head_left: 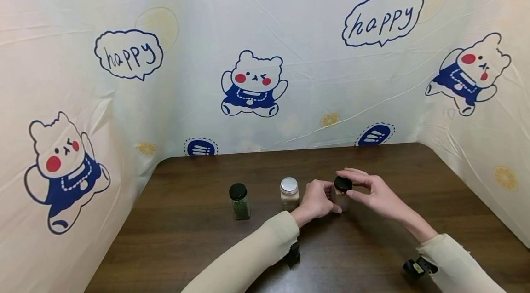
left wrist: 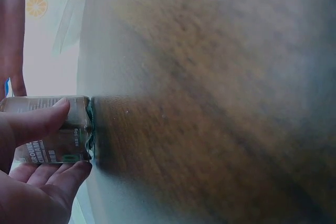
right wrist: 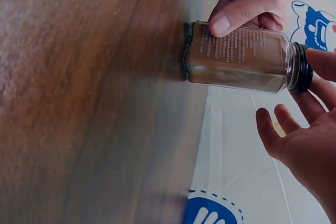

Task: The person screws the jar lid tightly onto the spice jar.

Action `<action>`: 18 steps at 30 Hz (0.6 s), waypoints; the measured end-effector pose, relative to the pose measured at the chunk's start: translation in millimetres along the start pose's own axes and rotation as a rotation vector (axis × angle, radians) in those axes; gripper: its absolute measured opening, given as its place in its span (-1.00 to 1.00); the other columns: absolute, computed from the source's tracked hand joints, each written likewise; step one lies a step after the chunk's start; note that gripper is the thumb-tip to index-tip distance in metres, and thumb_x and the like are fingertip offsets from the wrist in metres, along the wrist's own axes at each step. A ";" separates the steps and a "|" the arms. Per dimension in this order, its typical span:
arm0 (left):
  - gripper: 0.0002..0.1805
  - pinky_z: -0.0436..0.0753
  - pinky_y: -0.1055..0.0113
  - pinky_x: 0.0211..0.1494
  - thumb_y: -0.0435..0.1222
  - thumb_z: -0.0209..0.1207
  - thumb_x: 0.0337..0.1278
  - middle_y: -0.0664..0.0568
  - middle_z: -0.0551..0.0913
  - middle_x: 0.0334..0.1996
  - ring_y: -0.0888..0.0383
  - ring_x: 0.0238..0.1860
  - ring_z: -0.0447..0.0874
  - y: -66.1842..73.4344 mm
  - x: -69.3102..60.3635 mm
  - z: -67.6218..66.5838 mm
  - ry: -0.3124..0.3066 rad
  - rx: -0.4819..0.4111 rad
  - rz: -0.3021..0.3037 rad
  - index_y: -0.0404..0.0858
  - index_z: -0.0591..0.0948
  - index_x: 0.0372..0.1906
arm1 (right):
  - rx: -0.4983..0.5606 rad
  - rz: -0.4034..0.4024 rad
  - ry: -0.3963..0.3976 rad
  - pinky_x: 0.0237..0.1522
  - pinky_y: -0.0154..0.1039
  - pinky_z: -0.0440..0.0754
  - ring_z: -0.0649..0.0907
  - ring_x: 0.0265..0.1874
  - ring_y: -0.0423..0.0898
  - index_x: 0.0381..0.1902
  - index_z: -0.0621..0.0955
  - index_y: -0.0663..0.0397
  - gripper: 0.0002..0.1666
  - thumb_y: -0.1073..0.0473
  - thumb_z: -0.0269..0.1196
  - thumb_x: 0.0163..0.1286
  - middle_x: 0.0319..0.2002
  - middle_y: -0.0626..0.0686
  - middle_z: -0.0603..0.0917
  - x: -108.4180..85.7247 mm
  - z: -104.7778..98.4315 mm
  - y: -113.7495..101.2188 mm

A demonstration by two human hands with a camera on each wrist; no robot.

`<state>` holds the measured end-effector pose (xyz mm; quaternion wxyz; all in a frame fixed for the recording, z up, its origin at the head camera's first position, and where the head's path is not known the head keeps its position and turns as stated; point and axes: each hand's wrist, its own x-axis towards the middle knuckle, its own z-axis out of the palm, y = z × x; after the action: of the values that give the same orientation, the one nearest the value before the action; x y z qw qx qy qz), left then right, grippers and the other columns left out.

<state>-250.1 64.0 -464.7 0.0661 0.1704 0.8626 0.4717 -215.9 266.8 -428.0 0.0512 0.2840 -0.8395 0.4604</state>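
A square glass jar (head_left: 340,202) of brown powder stands upright on the table at the right of the middle. My left hand (head_left: 316,200) grips its body, thumb on one face and fingers round the other side. The black lid (right wrist: 303,69) sits on the jar's neck, and my right hand (head_left: 378,196) pinches it between thumb and fingers. In the right wrist view, two other fingers of that hand stretch away from the jar. White print shows on the glass (left wrist: 79,132) in the left wrist view, where the lid is out of sight.
Left of my left hand stands a silver-lidded jar (head_left: 289,194) with pale contents. Farther left is a black-lidded jar (head_left: 240,202) of green flakes. The brown wooden table (head_left: 186,238) ends at a printed cloth (head_left: 310,113) hanging behind and at both sides.
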 end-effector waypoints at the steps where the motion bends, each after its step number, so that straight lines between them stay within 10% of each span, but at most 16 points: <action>1: -0.55 0.64 0.45 -0.17 -0.44 0.72 -0.33 0.30 0.74 -0.44 0.42 -0.35 0.65 0.0 -0.1 0.0 0.001 0.000 -0.001 -0.12 0.83 -0.20 | -0.002 -0.001 0.002 0.30 -0.49 0.40 0.40 0.48 -0.01 0.40 0.61 0.04 -0.47 0.33 0.32 0.51 0.40 0.19 0.55 0.0 0.3 0.6; 11: -0.47 0.68 0.42 -0.08 -0.44 0.72 -0.33 0.26 0.79 -0.34 0.38 -0.25 0.71 -0.4 -0.9 0.1 0.003 -0.010 -0.016 -0.14 0.83 -0.08 | -0.017 0.006 0.034 0.25 -0.45 0.49 0.41 0.37 -0.41 0.35 0.62 0.25 -0.50 0.36 0.34 0.48 0.35 0.23 0.59 -0.9 2.9 2.0; 18: -0.45 0.69 0.42 -0.05 -0.44 0.73 -0.34 0.24 0.81 -0.32 0.37 -0.22 0.73 1.1 -1.3 -1.1 0.005 -0.016 -0.015 -0.14 0.84 -0.05 | -0.088 0.002 0.088 0.18 -0.41 0.53 0.56 0.31 0.17 0.30 0.67 0.21 -0.50 0.35 0.42 0.42 0.27 0.21 0.65 -0.2 6.0 -4.5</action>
<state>-249.0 63.1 -463.3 0.0689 0.1623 0.8602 0.4786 -212.3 260.2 -428.1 0.1002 0.2600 -0.8562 0.4350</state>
